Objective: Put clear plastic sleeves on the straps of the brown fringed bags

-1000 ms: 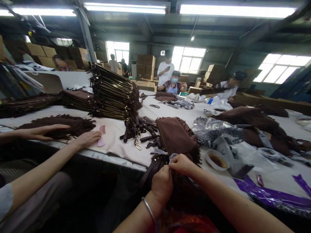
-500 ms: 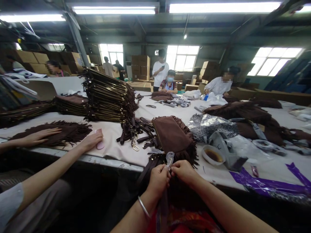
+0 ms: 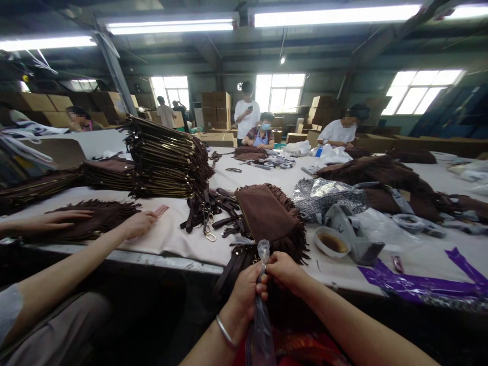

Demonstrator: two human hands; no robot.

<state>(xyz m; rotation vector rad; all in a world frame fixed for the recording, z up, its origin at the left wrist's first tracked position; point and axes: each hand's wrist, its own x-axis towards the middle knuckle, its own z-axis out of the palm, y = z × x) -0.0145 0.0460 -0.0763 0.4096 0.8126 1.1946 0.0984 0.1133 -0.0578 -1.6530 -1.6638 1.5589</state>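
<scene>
At the table's front edge, my left hand point(image 3: 246, 290) is closed round a strap in a clear plastic sleeve point(image 3: 263, 325), which hangs down below the fist. The bunched clear top of the sleeve sticks up above my fingers. My right hand point(image 3: 285, 272) pinches at the same sleeve just below that top; the exact spot between its fingertips is hidden. Just beyond my hands lies a brown fringed pouch point(image 3: 265, 211) with a gold zip. Loose dark straps point(image 3: 233, 269) drape over the edge beside my left hand, and more straps with gold clasps point(image 3: 208, 216) lie left of the pouch.
A tall stack of zipped pouches point(image 3: 163, 157) stands left. Nearby, a co-worker's hand point(image 3: 139, 223) holds a pink comb point(image 3: 161, 210), the other resting on a fringed pouch point(image 3: 110, 216). Right are a bowl of brown liquid point(image 3: 332, 242), a grey tape dispenser point(image 3: 356, 239) and purple plastic point(image 3: 412, 284).
More of the sleeved strap shows below my left fist, and its clear top stands more upright. The co-worker's comb has turned, its teeth now pointing up and right. The view has shifted slightly.
</scene>
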